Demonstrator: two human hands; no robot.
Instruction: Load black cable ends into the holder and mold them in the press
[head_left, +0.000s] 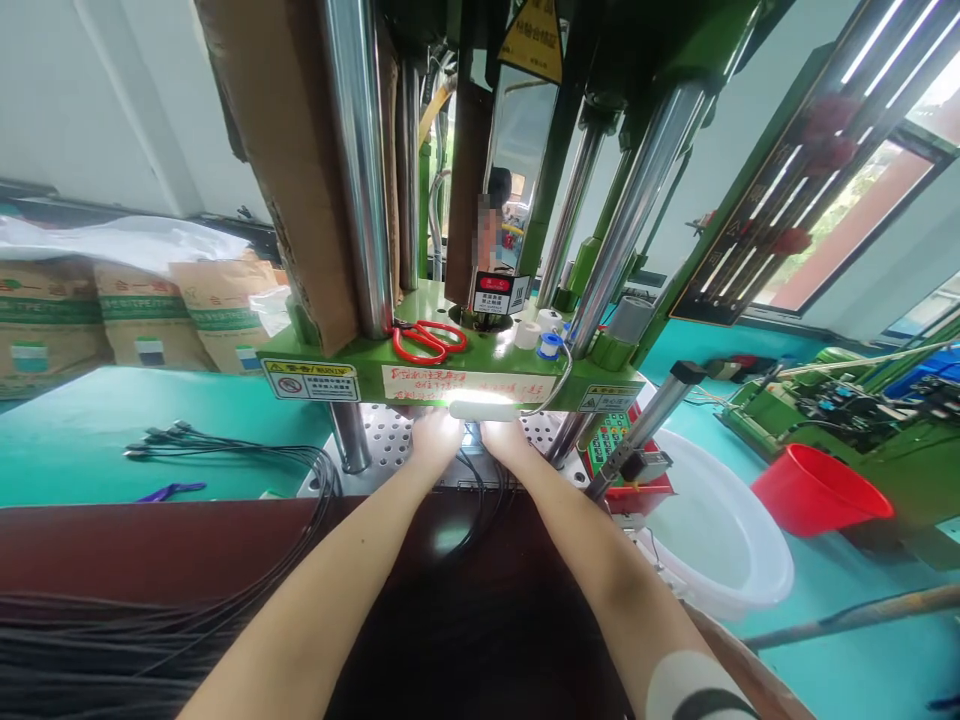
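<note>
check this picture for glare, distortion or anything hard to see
Head view throughout: the lamp glares, washing out parts of the left hand and right hand; the dark tabletop throws back a bright patch; the steel columns splay outward toward the top; pixelation masks a small area at upper centre.

- Your left hand (433,438) and right hand (505,440) work close together by the glowing lamp (484,411), above the perforated metal plate (386,442).
- Black cables (487,508) trail from between them toward you.
- Red-handled scissors (424,345) lie ahead on the green press (360,357).
</note>
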